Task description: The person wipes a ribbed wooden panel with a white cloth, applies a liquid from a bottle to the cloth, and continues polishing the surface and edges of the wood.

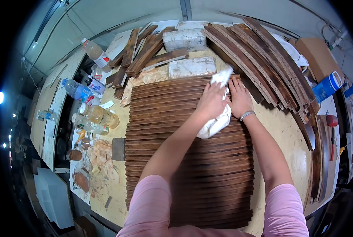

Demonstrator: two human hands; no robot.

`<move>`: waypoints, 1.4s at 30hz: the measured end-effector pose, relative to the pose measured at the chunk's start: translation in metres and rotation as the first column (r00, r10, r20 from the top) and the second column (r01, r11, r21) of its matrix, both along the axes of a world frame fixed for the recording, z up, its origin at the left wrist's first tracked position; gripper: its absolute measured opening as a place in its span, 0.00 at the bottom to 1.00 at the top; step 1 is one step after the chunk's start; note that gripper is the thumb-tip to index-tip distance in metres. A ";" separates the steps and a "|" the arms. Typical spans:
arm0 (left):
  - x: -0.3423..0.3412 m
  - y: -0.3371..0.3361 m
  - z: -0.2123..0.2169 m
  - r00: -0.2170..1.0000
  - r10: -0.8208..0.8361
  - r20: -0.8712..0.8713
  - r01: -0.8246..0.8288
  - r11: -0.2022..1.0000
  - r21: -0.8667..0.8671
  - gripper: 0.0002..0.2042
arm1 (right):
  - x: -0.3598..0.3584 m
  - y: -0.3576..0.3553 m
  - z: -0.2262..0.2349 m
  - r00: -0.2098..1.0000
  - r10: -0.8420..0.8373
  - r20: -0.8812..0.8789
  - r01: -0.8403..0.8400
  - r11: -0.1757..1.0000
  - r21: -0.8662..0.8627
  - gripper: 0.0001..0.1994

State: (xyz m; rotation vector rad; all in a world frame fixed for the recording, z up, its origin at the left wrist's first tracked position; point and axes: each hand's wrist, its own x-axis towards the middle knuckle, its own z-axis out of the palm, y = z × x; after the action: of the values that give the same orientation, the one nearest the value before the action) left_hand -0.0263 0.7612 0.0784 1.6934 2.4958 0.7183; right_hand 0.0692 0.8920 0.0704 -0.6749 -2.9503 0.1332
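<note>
A wide panel of dark brown, ribbed wooden slats (164, 114) lies before me on the pale work table. Near its far right corner, my left hand (213, 100) presses a crumpled white cloth (216, 125) against the slats, fingers closed on it. One end of the cloth sticks up beyond the fingertips, blurred. Just beside it, my right hand (240, 96) rests flat on the panel's far right corner, fingers stretched out and pointing away from me. A bracelet circles that wrist.
Two whitish wrapped blocks (191, 68) stand behind the panel. Dark wooden strips are stacked at the far left (153, 51) and along the right (259, 65). Several plastic bottles (101, 115) and stained rags (101, 154) sit on the left. At right are a blue jug (326, 87) and a red-headed mallet (332, 121).
</note>
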 end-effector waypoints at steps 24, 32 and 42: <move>-0.117 -0.162 0.003 0.814 0.549 -0.190 -0.579 0.796 -0.178 0.32 | 0.014 -0.117 0.038 0.944 0.310 -0.117 -0.330 0.910 -0.252 0.36; -0.109 -0.155 0.005 0.782 0.561 -0.272 -0.615 0.768 -0.182 0.32 | -0.047 -0.087 0.037 0.875 0.321 -0.363 -0.332 0.943 0.034 0.11; -0.109 -0.155 0.002 0.804 0.527 -0.275 -0.579 0.800 -0.159 0.31 | -0.040 0.017 0.004 0.925 0.089 -0.370 -0.132 0.987 -0.092 0.16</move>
State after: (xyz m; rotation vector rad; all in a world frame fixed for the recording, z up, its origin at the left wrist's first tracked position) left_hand -0.1353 0.6065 0.0807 0.9919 3.1235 0.2284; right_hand 0.0295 0.9093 0.0744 -0.4365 -2.6328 0.3976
